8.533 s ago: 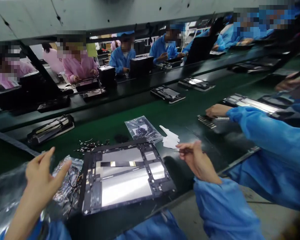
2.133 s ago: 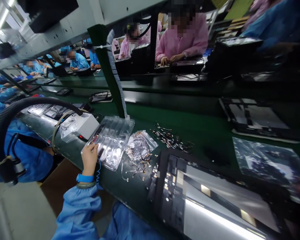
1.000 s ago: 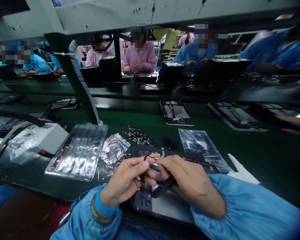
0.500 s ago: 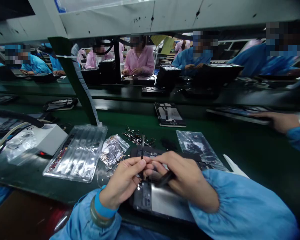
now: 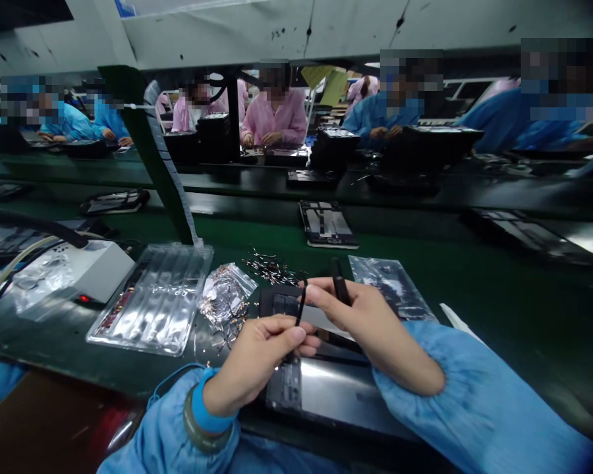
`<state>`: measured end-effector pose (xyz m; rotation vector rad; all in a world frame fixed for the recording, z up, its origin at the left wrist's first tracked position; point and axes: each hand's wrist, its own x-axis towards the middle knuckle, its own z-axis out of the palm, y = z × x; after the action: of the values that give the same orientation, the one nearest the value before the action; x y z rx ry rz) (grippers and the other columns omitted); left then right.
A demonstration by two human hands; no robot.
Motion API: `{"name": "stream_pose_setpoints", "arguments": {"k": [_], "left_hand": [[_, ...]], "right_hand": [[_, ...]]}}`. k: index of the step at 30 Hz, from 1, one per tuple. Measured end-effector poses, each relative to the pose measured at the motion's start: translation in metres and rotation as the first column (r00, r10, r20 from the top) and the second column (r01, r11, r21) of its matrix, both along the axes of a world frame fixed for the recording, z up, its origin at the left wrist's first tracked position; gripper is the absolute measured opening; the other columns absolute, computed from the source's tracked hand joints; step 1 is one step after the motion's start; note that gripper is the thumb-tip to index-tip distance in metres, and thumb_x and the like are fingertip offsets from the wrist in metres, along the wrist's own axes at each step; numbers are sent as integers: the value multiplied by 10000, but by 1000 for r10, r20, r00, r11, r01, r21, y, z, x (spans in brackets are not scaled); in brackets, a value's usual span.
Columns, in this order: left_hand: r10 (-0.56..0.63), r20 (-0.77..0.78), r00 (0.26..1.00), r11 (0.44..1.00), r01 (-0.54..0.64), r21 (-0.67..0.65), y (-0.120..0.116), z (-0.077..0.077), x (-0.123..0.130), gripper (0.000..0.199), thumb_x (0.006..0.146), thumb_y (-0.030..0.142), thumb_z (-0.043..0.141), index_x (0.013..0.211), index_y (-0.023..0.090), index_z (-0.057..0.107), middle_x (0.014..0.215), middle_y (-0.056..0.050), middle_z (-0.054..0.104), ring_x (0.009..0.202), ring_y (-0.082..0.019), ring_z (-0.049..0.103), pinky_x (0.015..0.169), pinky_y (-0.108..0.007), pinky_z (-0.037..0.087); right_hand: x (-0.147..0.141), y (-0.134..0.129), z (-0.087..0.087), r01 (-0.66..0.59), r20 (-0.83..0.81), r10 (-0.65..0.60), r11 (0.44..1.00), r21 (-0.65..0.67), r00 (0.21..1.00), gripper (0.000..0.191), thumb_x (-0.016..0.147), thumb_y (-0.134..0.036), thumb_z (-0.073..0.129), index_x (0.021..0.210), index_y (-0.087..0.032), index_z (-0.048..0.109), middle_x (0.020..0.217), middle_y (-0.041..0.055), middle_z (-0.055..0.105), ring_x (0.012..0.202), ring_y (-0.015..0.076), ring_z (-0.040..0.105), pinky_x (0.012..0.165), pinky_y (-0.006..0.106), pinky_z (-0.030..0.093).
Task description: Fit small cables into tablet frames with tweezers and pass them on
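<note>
My left hand (image 5: 264, 355) pinches the lower part of a thin black strip (image 5: 301, 306) between thumb and fingers. At the strip's upper end are the fingertips of my right hand (image 5: 370, 322), which also grips a slim black tool (image 5: 340, 282) pointing upward; its exact kind does not show. Beneath both hands lies an opened flat device, like a tablet without its back (image 5: 346, 392), with a silver panel and dark parts at its left end. My hands hide much of its far side. A blue band circles my left wrist.
Left of my hands are a small bag (image 5: 225, 293), loose short cables (image 5: 271, 266) and a clear compartment tray (image 5: 151, 303). A white box (image 5: 96, 270) with a red light stands farther left. Another opened device (image 5: 329, 224) lies ahead; a plastic bag (image 5: 395, 286) is at right. Co-workers sit opposite.
My right hand has risen and turned, so the black tool now points upward. The black strip now runs between both hands. At right, another person's hand has left the view.
</note>
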<state>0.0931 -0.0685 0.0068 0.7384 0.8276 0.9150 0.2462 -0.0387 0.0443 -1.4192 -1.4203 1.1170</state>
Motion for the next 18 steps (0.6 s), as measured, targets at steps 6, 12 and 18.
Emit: {"name": "stream_pose_setpoints", "arguments": {"k": [6,12,18], "left_hand": [[472,-288,833,744,-201,637,2,-14,-4,181,843,296,612,941,178,710,994,-78,657,908,-173,643,834,-313,530],[799,-253,545,376,-126,918,6,-15,-10,95,833,160,614,921,184,640,915,-40,629,897,-141,606,790,-274,527],[763,-270,587,434,-156,887,7,-19,-5,63,826,133,575,820,179,619,851,-31,621,842,-128,607,736,-243,525]], "right_hand": [[-6,-7,-7,6,182,-81,927,376,980,219,820,-352,593,712,-168,641,576,-2,590,505,130,553,466,233,433],[-12,-21,-18,-397,582,-183,570,719,792,185,896,-125,476,771,-133,612,689,50,629,626,145,608,587,242,458],[-18,-25,-25,-469,643,-161,557,686,749,230,907,-128,458,730,-132,604,632,37,584,560,141,555,539,253,419]]}}
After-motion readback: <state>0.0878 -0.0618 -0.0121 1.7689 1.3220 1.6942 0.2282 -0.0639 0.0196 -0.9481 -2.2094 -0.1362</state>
